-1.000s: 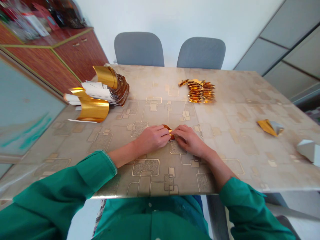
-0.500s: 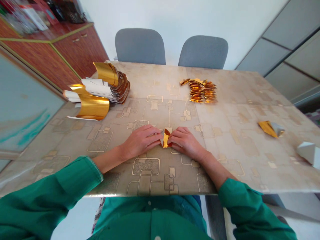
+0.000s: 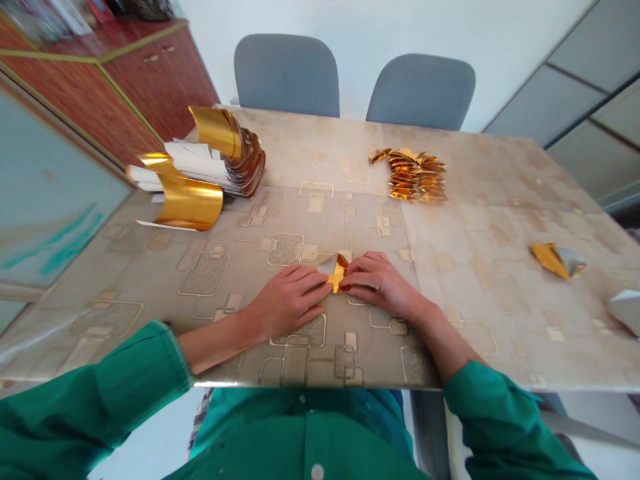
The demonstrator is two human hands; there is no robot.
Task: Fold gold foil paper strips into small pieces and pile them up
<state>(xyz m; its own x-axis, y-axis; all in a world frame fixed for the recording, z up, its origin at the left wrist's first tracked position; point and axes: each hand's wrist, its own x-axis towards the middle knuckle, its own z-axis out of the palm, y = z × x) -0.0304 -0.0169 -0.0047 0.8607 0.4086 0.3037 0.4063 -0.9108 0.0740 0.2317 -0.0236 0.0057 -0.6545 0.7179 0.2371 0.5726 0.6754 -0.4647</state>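
A small piece of folded gold foil paper (image 3: 338, 277), silver-white on its left flap, lies on the table between my hands. My left hand (image 3: 290, 299) rests at its lower left, the fingertips pressing its edge with the thumb mostly hidden. From the right side, my right hand (image 3: 383, 281) pinches the same paper between thumb and bent fingers. To the far left stands a stack of curled gold sheets (image 3: 190, 203) with white backs. Rows of folded gold pieces (image 3: 415, 177) sit beyond my right hand.
A patterned cloth covers the table (image 3: 300, 220). A partly folded gold-and-silver piece (image 3: 556, 260) and a whitish folded piece (image 3: 625, 310) lie at the right. Two grey chairs (image 3: 287, 77) stand against the far side, and a wooden cabinet (image 3: 155, 87) at the back left.
My left hand has shifted lower along the paper's left side, uncovering more of its silver flap. My right hand keeps its hold. The whole view has tilted slightly.
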